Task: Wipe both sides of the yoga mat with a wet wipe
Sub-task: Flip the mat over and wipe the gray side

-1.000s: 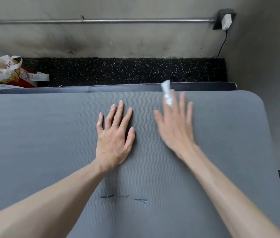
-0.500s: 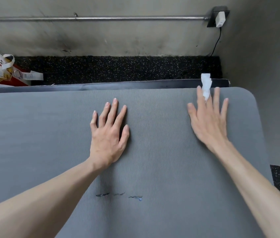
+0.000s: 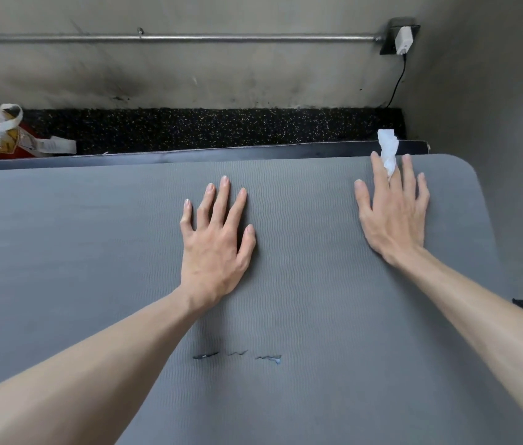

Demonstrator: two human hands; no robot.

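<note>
Hands (image 3: 391, 216) flat on mat (image 3: 93, 252) — wipe (image 3: 388, 149) under right

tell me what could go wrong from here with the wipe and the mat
1. The wet wipe is only pinched between fingers of the right hand, most of it sticking up off the yoga mat; it may slip out or barely clean.
2. The wipe is at the mat's far right corner, so a stroke may run onto the speckled floor and pick up dirt.
3. The small tears near the front could snag or widen.

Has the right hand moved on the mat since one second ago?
Yes. The right hand slid right with the wipe, away from the planted left hand.
</note>
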